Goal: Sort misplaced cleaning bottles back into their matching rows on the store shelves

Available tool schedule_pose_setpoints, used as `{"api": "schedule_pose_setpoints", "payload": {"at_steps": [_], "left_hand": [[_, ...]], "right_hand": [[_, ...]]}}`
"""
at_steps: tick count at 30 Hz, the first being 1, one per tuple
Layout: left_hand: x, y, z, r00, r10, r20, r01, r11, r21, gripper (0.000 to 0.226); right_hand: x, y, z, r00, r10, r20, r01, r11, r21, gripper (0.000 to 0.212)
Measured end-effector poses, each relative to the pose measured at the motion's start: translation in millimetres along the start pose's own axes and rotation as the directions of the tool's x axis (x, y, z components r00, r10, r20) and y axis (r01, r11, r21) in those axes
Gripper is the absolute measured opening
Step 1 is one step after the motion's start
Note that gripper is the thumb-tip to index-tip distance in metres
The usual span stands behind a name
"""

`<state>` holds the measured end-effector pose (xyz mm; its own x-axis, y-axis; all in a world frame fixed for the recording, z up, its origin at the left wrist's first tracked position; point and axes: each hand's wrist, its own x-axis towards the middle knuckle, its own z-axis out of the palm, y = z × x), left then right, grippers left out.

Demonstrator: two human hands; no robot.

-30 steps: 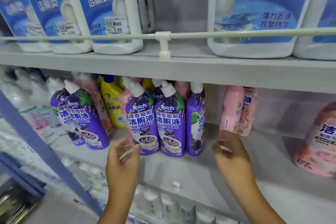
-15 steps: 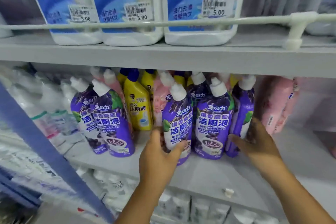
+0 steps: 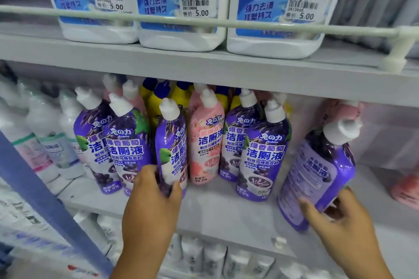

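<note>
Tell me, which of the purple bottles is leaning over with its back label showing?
The purple bottle in the right hand, far right. It tilts and shows small print on its back, while the other purple ones, including the one the left hand grips, show their front labels.

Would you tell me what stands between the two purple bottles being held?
In the head view, a pink bottle and two upright purple bottles stand between the left-held bottle and right-held bottle.

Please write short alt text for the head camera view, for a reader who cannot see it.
A person's left hand grips one purple bottle and the right hand a tilted purple bottle on a store shelf. A pink bottle stands among purple ones; blue-labelled white jugs priced 5.00 sit above.
</note>
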<state>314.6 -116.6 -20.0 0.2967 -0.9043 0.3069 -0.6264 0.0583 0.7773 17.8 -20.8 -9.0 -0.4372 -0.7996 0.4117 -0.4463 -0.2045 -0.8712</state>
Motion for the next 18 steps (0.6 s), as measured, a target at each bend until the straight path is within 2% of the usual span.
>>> {"api": "schedule_pose_setpoints", "payload": {"at_steps": [3, 7, 9, 11, 12, 14, 16, 18], "left_hand": [[1, -11, 12, 1.000, 0.015, -0.019, -0.015, 1.000, 0.008, 0.030], [2, -18, 24, 0.998, -0.005, 0.064, 0.001, 0.998, 0.059, 0.032], [-8, -15, 23, 0.989, 0.036, 0.140, -0.020, 0.993, -0.116, 0.023], [-23, -3, 16, 0.974, 0.089, 0.210, -0.008, 0.933, -0.361, 0.015], [-29, 2, 12, 0.963, 0.121, 0.240, -0.005, 0.901, -0.434, 0.018], [-36, 7, 6, 0.937, 0.165, 0.309, 0.019, 0.857, -0.515, 0.048], [-33, 7, 1, 0.929, 0.163, 0.331, 0.039, 0.849, -0.527, 0.071], [-26, 4, -3, 0.936, 0.150, 0.319, 0.027, 0.871, -0.490, 0.079]], "right_hand": [[-2, -17, 1, 0.996, -0.084, 0.034, 0.081, 0.994, 0.076, 0.044], [0, -30, 30, 0.979, -0.096, 0.181, 0.058, 0.976, 0.208, 0.040], [-3, -31, 54, 0.960, -0.118, 0.256, 0.075, 0.982, 0.172, 0.047], [-3, -29, 78, 0.944, -0.126, 0.305, 0.071, 0.980, 0.184, 0.048], [-3, -29, 90, 0.931, -0.126, 0.341, 0.056, 0.977, 0.207, 0.046], [0, -28, 110, 0.894, -0.156, 0.420, 0.062, 0.972, 0.228, 0.044], [4, -29, 124, 0.859, -0.155, 0.487, 0.050, 0.974, 0.222, 0.043], [8, -33, 131, 0.814, -0.104, 0.571, -0.018, 0.979, 0.204, 0.045]]}}
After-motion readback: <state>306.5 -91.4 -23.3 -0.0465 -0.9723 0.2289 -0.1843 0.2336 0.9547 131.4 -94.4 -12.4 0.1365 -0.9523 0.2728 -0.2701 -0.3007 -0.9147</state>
